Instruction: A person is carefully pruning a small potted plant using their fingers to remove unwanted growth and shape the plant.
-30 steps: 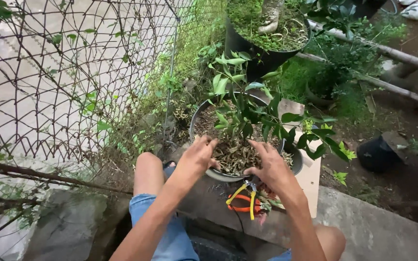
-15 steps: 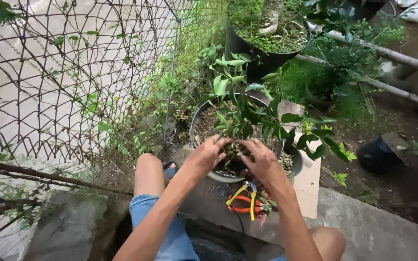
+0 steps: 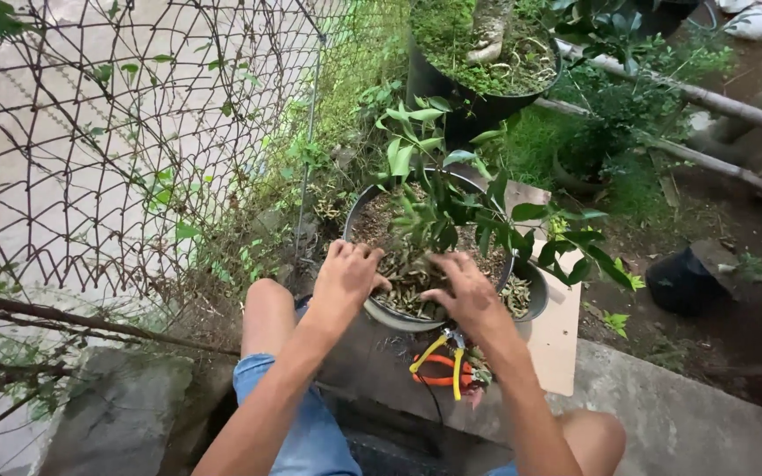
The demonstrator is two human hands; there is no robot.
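The right hand [image 3: 469,295] covers part of the dry litter in the pot [image 3: 356,211], and its fingertips are hidden among the leaves of the plant [image 3: 451,211]. The left hand [image 3: 344,278] hides the pot's near rim. The pruning shears [image 3: 438,363] show only their handles; the blades are hidden. The big black pot [image 3: 451,88] behind is cut off by the top edge.
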